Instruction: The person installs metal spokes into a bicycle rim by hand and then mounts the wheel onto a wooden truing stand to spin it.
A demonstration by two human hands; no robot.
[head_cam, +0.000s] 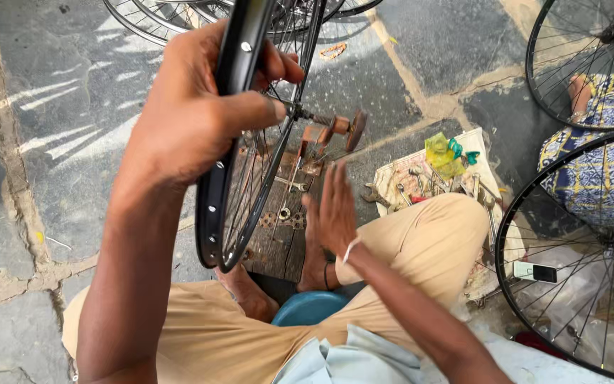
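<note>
Left hand (193, 114) grips the black spoked wheel rim (232, 142); right hand (335, 213) flat open, empty.

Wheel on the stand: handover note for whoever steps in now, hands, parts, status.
Left hand grips the black rim of the spoked wheel at its top; the wheel stands upright, axle on the wooden stand.
Right hand is open and flat beside the spokes, holding nothing.
Spanners lie on the cloth to the right; more wheels stand around.
Done: wheel mounted. How far the spoke work has got cannot be told.
</note>
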